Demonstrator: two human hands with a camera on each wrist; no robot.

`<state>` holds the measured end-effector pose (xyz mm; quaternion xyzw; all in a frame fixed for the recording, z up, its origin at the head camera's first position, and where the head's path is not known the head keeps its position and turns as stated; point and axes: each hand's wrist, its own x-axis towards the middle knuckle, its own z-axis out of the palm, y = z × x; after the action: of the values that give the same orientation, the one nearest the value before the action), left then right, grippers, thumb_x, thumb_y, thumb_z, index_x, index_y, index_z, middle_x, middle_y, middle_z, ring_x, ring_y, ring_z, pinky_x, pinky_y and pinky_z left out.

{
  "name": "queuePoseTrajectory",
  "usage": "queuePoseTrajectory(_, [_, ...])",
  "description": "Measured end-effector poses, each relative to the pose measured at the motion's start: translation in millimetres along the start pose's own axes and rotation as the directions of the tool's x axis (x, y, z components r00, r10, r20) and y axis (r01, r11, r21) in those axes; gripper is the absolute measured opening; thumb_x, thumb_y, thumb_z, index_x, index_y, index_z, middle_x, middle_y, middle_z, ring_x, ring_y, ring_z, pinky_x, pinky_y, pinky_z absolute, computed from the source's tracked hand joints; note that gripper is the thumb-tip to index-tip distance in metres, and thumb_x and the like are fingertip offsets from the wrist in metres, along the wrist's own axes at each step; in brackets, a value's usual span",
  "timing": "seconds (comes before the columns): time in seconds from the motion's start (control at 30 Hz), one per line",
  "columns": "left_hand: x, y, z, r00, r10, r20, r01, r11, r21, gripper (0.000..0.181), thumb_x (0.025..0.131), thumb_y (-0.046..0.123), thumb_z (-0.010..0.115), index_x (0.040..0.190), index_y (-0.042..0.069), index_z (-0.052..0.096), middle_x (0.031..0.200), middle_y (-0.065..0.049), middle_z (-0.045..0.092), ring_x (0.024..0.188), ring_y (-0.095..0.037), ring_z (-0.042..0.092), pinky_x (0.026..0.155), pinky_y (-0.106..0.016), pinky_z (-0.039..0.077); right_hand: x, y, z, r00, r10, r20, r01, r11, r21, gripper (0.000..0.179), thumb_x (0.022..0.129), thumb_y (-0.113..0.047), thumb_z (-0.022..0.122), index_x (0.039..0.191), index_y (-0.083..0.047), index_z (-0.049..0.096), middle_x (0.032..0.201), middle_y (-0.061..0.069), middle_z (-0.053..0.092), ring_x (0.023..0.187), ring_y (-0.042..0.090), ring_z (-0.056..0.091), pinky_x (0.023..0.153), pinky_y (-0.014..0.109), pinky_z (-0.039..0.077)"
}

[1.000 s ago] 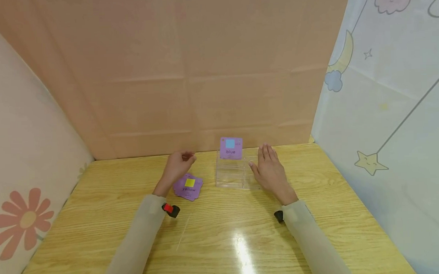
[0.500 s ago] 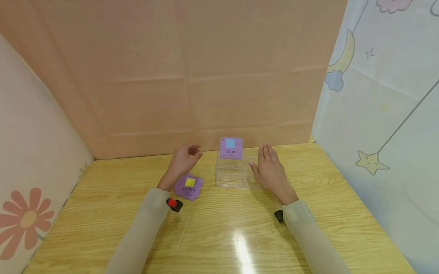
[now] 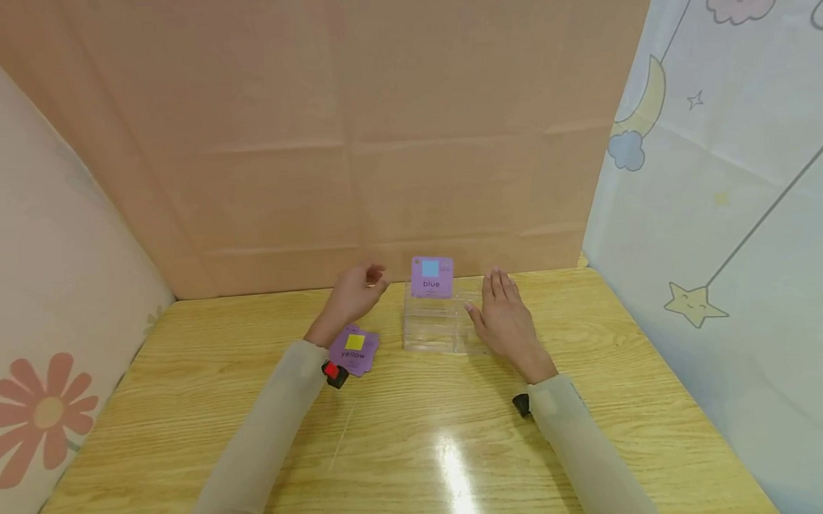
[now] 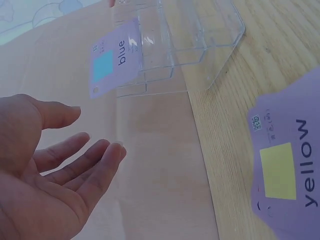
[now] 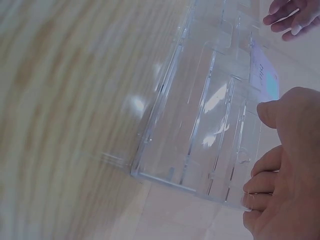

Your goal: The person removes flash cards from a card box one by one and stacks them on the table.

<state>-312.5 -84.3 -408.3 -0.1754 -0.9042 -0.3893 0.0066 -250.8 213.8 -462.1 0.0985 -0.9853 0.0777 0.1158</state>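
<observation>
A clear plastic tiered card holder [image 3: 431, 333] stands on the table, with a purple card reading "blue" [image 3: 432, 277] upright in its back left slot. My left hand [image 3: 355, 293] hovers left of that card with nothing in it, fingers loosely bent and thumb apart in the left wrist view. Below this hand, a loose stack of purple cards [image 3: 356, 353] lies on the table, the top one reading "yellow" [image 4: 280, 170]. On the holder's right side rests my right hand [image 3: 507, 322], fingers straight; in the right wrist view its fingertips [image 5: 252, 200] are at the holder's edge.
The wooden table [image 3: 418, 438] meets a brown paper backdrop [image 3: 353, 138] just behind the holder. Printed cloth walls [image 3: 723, 223] flank both sides. A thin pale strip [image 3: 341, 439] lies in front of the card stack.
My left hand has moved right and slightly away from me, from above the card stack toward the "blue" card. The right hand and the holder have stayed in place.
</observation>
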Motion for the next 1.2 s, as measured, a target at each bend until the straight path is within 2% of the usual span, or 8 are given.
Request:
queuePoseTrajectory(0.13, [5.6,3.1,2.3,1.0,-0.004,0.031,0.004,1.0,0.006,0.043,0.106,0.022,0.062,0.144,0.002,0.06,0.14,-0.022,0.065,0.129,-0.036,0.065,0.107,-0.048,0.057,0.0,-0.9,-0.5,1.0,-0.001,-0.009,0.001,1.0,-0.003,0.076,0.113,-0.043,0.042,0.159,0.016,0.025,0.168,0.036,0.02,0.16,0.049,0.022,0.132,0.059,0.019])
queuePoseTrajectory(0.4, [14.1,10.0,5.9,0.999,0.022,0.043,-0.025,0.998,0.055,0.045,0.104,0.018,0.063,0.144,-0.002,0.058,0.142,-0.026,0.064,0.133,-0.038,0.062,0.11,-0.05,0.055,0.2,-2.1,-0.7,0.999,-0.013,-0.038,0.013,1.0,0.0,0.074,0.112,-0.04,0.045,0.156,0.018,0.03,0.166,0.038,0.024,0.159,0.05,0.023,0.131,0.06,0.021])
queuePoseTrajectory(0.63, [23.4,14.9,9.0,0.998,0.026,0.063,-0.031,0.996,0.078,0.051,0.106,0.025,0.062,0.151,0.002,0.053,0.151,-0.02,0.059,0.135,-0.039,0.062,0.111,-0.05,0.054,0.1,-1.3,-1.0,1.0,-0.011,-0.027,0.011,1.0,-0.004,0.075,0.113,-0.042,0.043,0.158,0.016,0.027,0.167,0.037,0.023,0.159,0.05,0.024,0.132,0.059,0.02])
queuePoseTrajectory(0.83, [31.4,20.6,14.7,0.994,0.082,0.075,-0.093,0.985,0.148,0.054,0.105,0.024,0.064,0.152,-0.001,0.051,0.155,-0.019,0.056,0.143,-0.036,0.056,0.119,-0.05,0.048,-1.5,-0.3,-0.6,1.0,-0.01,-0.026,0.01,1.0,-0.005,0.076,0.112,-0.041,0.044,0.158,0.016,0.026,0.167,0.037,0.023,0.159,0.049,0.024,0.132,0.059,0.02])
queuePoseTrajectory(0.93, [34.5,24.7,18.9,0.991,0.107,0.075,-0.119,0.976,0.184,0.053,0.104,0.02,0.065,0.15,-0.002,0.052,0.154,-0.019,0.057,0.142,-0.034,0.057,0.122,-0.049,0.045,-2.5,0.2,-0.4,0.999,-0.012,-0.03,0.012,1.0,-0.001,0.075,0.112,-0.041,0.045,0.158,0.016,0.027,0.167,0.037,0.023,0.159,0.049,0.025,0.132,0.059,0.02])
queuePoseTrajectory(1.2, [38.3,35.7,27.4,0.989,0.113,0.094,-0.131,0.968,0.215,0.053,0.105,0.021,0.062,0.151,-0.002,0.051,0.157,-0.019,0.055,0.147,-0.033,0.052,0.124,-0.048,0.042,-5.0,1.2,-1.9,0.999,-0.023,-0.034,0.023,1.0,-0.002,0.075,0.112,-0.041,0.045,0.157,0.016,0.028,0.167,0.037,0.023,0.16,0.049,0.023,0.132,0.058,0.02])
